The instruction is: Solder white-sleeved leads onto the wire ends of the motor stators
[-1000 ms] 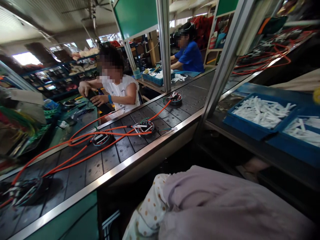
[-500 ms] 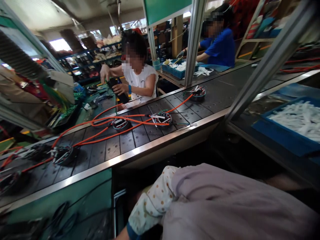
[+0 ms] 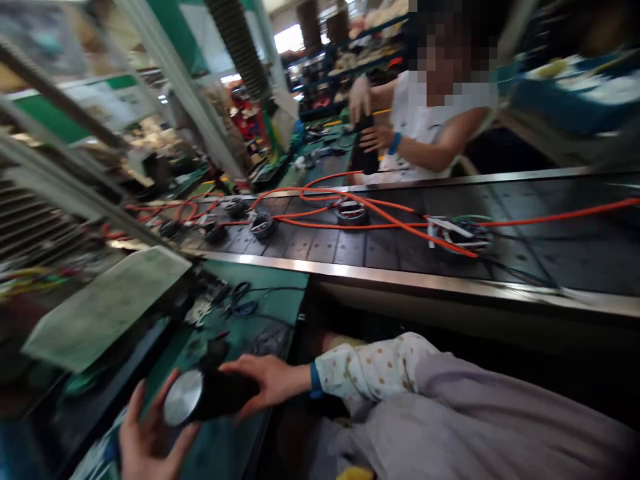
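Note:
A black cylinder (image 3: pixel 220 395) with a shiny silver round end lies sideways above the green bench, between my two hands. My right hand (image 3: pixel 267 383) grips its dark body from the right, fingers over the top and thumb below. At the silver end, my left hand (image 3: pixel 153 430) has its fingers and thumb curved around the rim, seemingly touching it. Blur hides the exact contact. My right sleeve is pale with dots and a blue cuff.
Beyond the bench (image 3: pixel 280 267), a conveyor (image 3: pixel 320 248) carries round wired units (image 3: pixel 263 225) joined by orange cables (image 3: pixel 395 227). A co-worker (image 3: pixel 435 127) across it handles a black object. A pale green panel (image 3: pixel 110 307) stands left. Cables (image 3: pixel 243 303) lie on the bench.
The view has swung left and down toward the bench. Both my hands and the black cylinder are now in sight; before, mainly my dotted sleeve showed.

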`<state>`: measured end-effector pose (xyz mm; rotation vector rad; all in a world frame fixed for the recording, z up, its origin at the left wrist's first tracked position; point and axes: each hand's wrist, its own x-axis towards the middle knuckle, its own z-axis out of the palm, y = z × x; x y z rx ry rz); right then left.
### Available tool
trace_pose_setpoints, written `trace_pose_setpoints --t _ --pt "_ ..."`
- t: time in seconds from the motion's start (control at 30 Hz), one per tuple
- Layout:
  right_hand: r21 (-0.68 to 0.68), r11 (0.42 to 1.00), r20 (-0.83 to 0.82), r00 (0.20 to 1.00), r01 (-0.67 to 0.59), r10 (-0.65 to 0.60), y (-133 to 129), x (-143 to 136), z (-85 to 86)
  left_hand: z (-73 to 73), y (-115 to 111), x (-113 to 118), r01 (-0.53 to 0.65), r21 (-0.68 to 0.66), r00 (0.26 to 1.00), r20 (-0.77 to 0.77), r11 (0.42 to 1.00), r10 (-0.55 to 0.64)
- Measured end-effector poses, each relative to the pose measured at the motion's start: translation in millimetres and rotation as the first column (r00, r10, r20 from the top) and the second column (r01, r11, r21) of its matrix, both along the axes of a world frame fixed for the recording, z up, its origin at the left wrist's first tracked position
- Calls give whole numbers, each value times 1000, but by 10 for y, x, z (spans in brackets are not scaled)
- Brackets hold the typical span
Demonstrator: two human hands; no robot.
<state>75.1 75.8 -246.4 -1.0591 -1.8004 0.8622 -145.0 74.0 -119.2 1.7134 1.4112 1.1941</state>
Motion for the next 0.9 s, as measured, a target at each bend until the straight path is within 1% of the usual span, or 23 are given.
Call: trace_pose_setpoints --t 0.07,0.13,0.17,0.23,0.33,0.4,0.5,0.57,0.6,0.67,0.77,0.9 --pt "21 1000 -38 999 1 0 -104 9 10 0 -119 -97 -107 -39 992 61 993 110" --pt "35 999 -54 999 0 2 -145 -9 -13 -27 -235 -109 -229 -2 971 75 973 229" --pt "45 999 -57 998 1 2 -150 -26 -35 -47 -302 -92 -272 23 960 67 962 270" --pt "72 997 -68 998 11 -6 -148 -58 -89 -93 -451 -16 -293 57 956 39 954 291" --pt "110 994 -95 995 18 -7 -148 -81 -156 -165 -648 202 -223 79 975 6 972 223" --pt "125 992 -112 994 14 0 -162 -74 -181 -197 -703 389 -186 87 983 11 979 186" --pt "123 992 -117 993 17 -3 -192 -51 -205 -191 -655 635 -181 88 983 43 980 178" --pt "98 995 -109 994 35 -24 -208 -36 -220 -157 -577 714 -160 81 986 65 984 155" --pt "85 995 -106 994 47 -38 -214 -29 -228 -136 -538 723 -125 74 989 83 989 118" --pt "70 996 -110 993 56 -49 -222 -8 -240 -93 -476 693 -11 50 993 118 999 5" --pt "55 997 -126 991 46 -39 -233 40 -247 -43 -421 600 143 24 979 146 989 -145" --pt "41 998 -169 985 54 -46 -241 103 -251 -5 -353 530 246 16 957 155 969 -246"
